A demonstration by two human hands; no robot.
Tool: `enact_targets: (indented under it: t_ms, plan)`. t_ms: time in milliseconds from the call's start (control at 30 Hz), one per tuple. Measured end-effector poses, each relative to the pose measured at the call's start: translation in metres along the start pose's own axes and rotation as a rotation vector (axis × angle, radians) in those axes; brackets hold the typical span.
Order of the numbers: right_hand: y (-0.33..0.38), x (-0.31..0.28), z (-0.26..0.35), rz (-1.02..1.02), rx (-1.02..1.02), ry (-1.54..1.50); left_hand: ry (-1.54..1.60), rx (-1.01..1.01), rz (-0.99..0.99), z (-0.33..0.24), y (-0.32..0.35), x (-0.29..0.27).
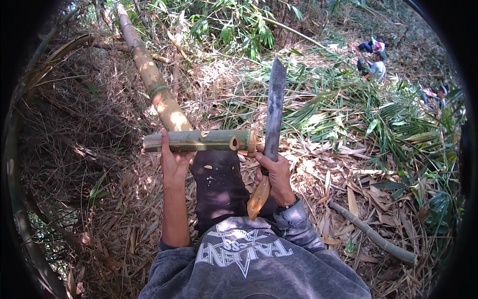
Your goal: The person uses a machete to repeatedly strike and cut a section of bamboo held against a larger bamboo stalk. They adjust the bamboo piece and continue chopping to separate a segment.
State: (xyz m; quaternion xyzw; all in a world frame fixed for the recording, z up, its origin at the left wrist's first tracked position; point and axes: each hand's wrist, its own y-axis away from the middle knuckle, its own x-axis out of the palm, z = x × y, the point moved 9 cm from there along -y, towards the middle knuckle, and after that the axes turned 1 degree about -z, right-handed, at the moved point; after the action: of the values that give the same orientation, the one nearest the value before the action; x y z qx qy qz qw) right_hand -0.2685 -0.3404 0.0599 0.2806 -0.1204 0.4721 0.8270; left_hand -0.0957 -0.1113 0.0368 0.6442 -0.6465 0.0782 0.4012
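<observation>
A short green bamboo section (194,141) lies level in front of me, above my dark trouser leg. Its wall has a hole near the right end and a small pale notch on the upper side. My left hand (175,163) grips its left part from below, the thumb up over the near side. In my right hand (280,178) is a machete (275,107), its long grey blade pointing up and away and its wooden handle slanting toward my lap. Some right-hand fingers reach the bamboo's right end; whether they grip it cannot be told.
A thick bamboo pole (149,74) slants from the upper left to behind the section. A cut bamboo piece (373,233) lies on dry leaves at right. Green bamboo foliage (318,107) covers the ground beyond. Several people (377,69) are at the far right.
</observation>
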Motion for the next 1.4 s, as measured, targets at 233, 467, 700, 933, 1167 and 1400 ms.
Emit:
enact_targets:
  t_ms: [233, 467, 700, 933, 1167, 1400]
  plan:
    - [0.001, -0.002, 0.001, -0.044, -0.031, -0.02, -0.01, -0.052, -0.006, 0.008, -0.01, -0.014]
    - [-0.004, -0.008, 0.002, -0.034, -0.083, 0.01, -0.004, -0.05, -0.014, 0.009, -0.005, -0.009]
    - [-0.005, -0.004, 0.005, -0.036, -0.07, 0.034, -0.014, -0.011, 0.023, 0.005, 0.002, -0.001]
    - [-0.013, -0.01, 0.002, -0.103, -0.097, -0.046, -0.018, 0.02, 0.076, 0.006, 0.009, 0.008]
    - [-0.02, -0.012, -0.004, -0.122, -0.069, -0.06, -0.017, 0.04, 0.142, 0.007, 0.011, 0.011]
    - [-0.028, -0.01, -0.009, -0.123, -0.015, -0.089, -0.063, 0.008, 0.092, 0.012, 0.014, 0.002]
